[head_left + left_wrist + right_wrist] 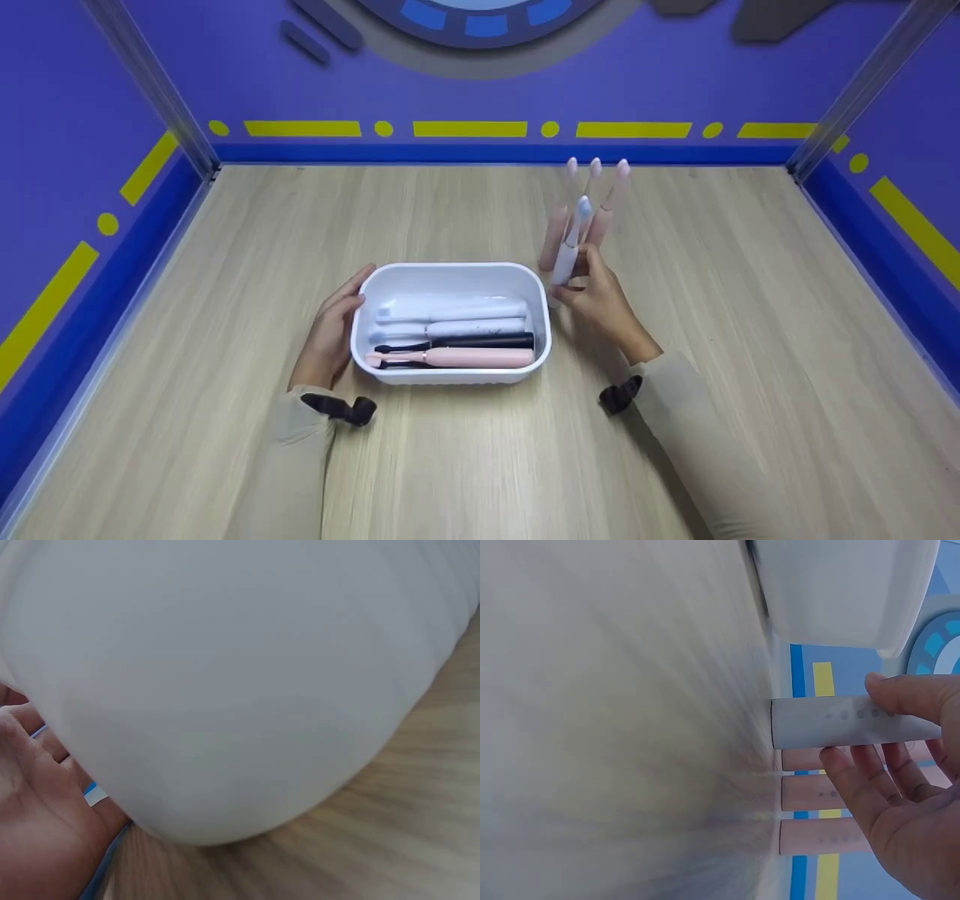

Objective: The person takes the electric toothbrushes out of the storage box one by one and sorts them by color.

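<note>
My right hand (pixel 604 300) pinches the handle of a white electric toothbrush (pixel 566 259), held upright with its bluish head up. In the right wrist view the thumb lies on one side of the handle (pixel 817 722) and the fingers on the other; its base is at or very near the tabletop. Just behind stand several pink electric toothbrushes (pixel 555 229), upright and partly hidden. My left hand (pixel 326 337) rests against the left end of a white plastic box (pixel 454 379), fingers extended along its side. Inside lie white (pixel 476 327), black (pixel 487 340) and pink (pixel 480 358) toothbrushes.
The box stands mid-table on a light wood-grain tabletop (pixel 450 465), left of the upright brushes. Blue and purple panels (pixel 480 97) with yellow dashes enclose the back and sides. A small black camera (pixel 341 409) is strapped to each wrist.
</note>
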Demonstrator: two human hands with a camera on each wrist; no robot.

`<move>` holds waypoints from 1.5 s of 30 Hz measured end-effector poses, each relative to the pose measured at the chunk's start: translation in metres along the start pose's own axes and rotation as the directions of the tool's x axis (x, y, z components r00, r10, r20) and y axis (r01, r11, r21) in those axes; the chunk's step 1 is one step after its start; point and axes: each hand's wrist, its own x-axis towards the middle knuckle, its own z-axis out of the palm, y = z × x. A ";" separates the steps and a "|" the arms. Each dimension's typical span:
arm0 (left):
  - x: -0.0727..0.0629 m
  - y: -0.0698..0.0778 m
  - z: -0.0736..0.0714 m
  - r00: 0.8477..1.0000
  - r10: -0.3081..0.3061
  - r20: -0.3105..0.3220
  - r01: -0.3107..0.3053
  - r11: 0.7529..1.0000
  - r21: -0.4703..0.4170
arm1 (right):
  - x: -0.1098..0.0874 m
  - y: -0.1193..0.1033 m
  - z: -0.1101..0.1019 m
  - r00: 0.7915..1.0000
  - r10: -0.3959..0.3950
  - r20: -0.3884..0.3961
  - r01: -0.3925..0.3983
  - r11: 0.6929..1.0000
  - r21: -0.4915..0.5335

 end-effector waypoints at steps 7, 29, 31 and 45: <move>-0.001 0.000 0.000 1.000 -0.006 -0.003 0.006 1.000 -0.006 | 0.000 -0.001 -0.002 1.000 0.012 -0.012 -0.012 1.000 0.012; 0.000 0.001 0.000 0.999 -0.027 -0.022 0.027 1.000 -0.007 | -0.010 -0.033 -0.018 0.987 -0.074 -0.143 0.086 0.993 0.077; 0.000 0.000 0.000 0.999 -0.024 -0.024 0.024 1.000 0.002 | -0.009 -0.026 -0.018 0.985 -0.079 -0.156 0.093 0.992 0.084; -0.001 -0.001 -0.002 1.000 -0.019 0.009 0.018 0.999 0.045 | -0.018 -0.043 -0.021 0.972 -0.122 -0.202 0.137 0.988 0.065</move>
